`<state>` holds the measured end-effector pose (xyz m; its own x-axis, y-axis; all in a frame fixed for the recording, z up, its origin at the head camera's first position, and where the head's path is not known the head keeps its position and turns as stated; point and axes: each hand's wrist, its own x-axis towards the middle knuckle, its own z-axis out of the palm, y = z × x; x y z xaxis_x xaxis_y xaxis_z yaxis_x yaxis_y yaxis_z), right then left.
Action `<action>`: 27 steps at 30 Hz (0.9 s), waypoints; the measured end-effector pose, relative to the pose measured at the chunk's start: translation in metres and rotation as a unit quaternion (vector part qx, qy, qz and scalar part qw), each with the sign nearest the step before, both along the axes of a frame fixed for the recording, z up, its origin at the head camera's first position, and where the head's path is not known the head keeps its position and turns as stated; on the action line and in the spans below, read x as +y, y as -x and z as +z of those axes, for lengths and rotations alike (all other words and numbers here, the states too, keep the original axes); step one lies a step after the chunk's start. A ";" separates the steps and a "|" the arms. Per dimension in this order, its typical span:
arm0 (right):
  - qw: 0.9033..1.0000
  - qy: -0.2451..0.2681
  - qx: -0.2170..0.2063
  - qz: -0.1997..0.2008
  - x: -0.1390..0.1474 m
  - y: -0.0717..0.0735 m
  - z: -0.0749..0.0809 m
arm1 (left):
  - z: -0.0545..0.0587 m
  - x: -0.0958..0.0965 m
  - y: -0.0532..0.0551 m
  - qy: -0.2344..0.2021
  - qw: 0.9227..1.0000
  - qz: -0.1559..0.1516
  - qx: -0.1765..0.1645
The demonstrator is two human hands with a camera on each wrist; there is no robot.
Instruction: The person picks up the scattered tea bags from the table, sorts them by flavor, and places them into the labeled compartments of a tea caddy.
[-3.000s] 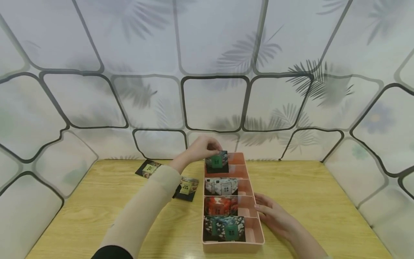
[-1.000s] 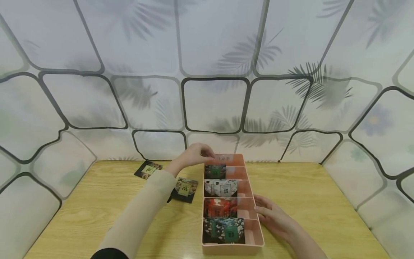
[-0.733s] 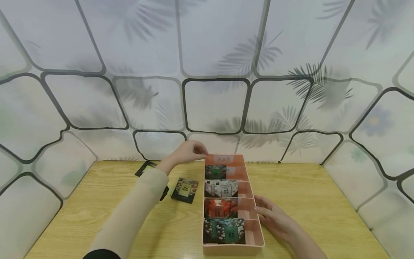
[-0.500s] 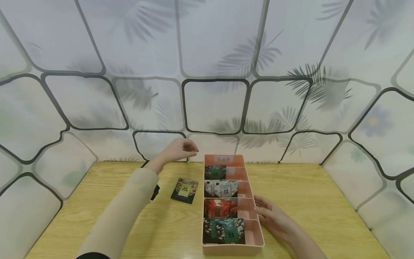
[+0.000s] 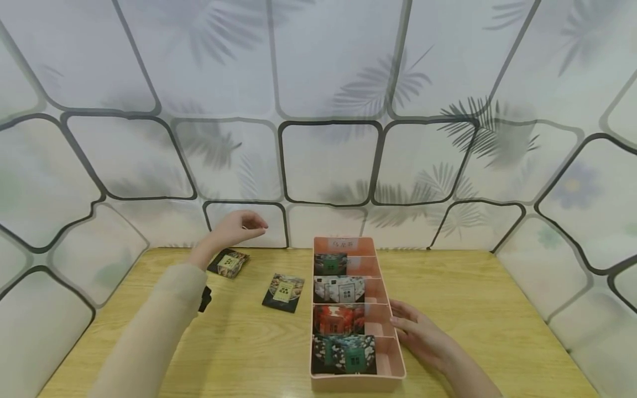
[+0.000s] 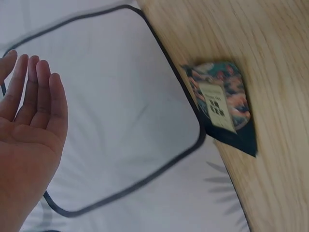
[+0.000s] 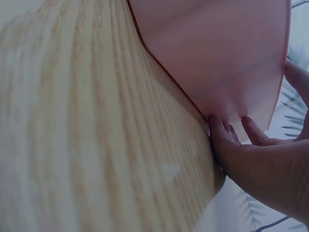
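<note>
My left hand (image 5: 238,228) hovers over the back left of the table, fingers loosely extended and holding nothing. Just below it lies a black tea sachet (image 5: 229,263) with a yellow label; the left wrist view shows this sachet (image 6: 219,99) beside the open palm. Another yellow-labelled sachet (image 5: 283,292) lies flat between that hand and a long pink divided box (image 5: 358,382). My right hand (image 5: 423,334) rests its fingertips against the box's right side. In the right wrist view, these fingers (image 7: 219,133) touch the smooth pink outer wall (image 7: 217,58).
Inside the box, the compartments hold green (image 5: 330,264), white (image 5: 339,289), red (image 5: 339,319) and dark green floral sachets (image 5: 344,354). Its rearmost compartment shows a paper label (image 5: 343,244). A patterned curtain (image 5: 328,160) rises behind the wooden table (image 5: 448,287).
My left hand set a green sachet in the box's second compartment from the back, let go, and moved left toward the far sachet. My right hand stays against the box.
</note>
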<state>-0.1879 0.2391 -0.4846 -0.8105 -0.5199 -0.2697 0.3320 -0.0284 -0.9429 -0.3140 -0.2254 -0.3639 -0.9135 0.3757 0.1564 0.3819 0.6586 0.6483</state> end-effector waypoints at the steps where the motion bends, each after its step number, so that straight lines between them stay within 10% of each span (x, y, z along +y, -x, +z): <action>1: 1.000 0.002 0.000 0.001 0.000 0.000 0.000 | 0.000 -0.004 -0.001 0.000 1.000 0.005 -0.003; 27: 1.000 0.009 -0.002 0.001 0.000 0.000 -0.001 | -0.033 -0.064 -0.013 -0.010 0.996 0.040 -0.080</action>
<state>-0.1883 0.2396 -0.4852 -0.8082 -0.5262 -0.2645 0.3366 -0.0442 -0.9406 -0.3011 -0.2893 -0.3969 -0.9543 0.2985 0.0130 0.2192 0.6698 0.7094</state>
